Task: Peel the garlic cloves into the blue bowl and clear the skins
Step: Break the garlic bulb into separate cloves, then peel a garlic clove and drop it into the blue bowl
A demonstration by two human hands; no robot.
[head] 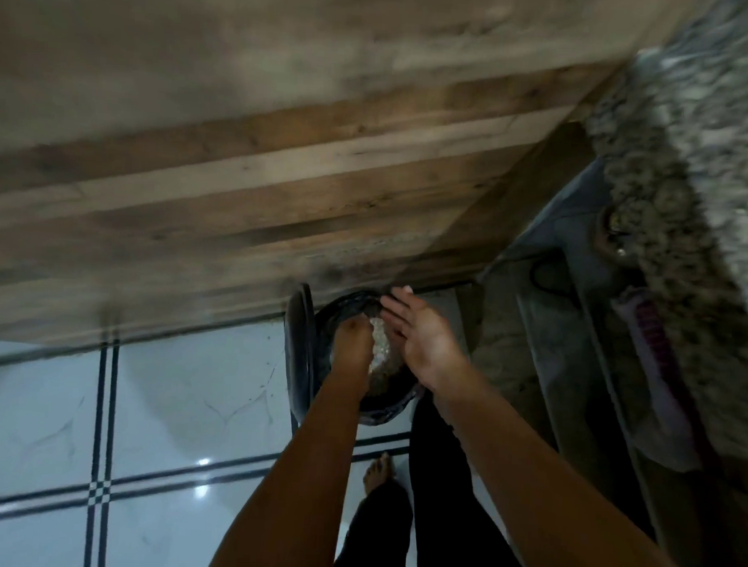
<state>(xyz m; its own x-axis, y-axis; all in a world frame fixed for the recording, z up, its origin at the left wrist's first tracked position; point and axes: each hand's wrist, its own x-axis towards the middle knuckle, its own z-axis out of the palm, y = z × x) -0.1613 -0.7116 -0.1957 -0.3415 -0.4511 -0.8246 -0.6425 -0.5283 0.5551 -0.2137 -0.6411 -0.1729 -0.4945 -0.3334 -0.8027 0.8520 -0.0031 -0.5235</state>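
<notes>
Though blurry, perhaps skins [378, 345] beside left hand [352, 349]

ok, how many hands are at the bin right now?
2. The left hand reaches down into the black bin, its fingertips hidden beside the pale skins. The right hand is held open over the bin's right side. No other hand shows.

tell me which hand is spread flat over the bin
The right hand, fingers straight above the black bin; the left hand is bunched, fingertips down into it.
</notes>
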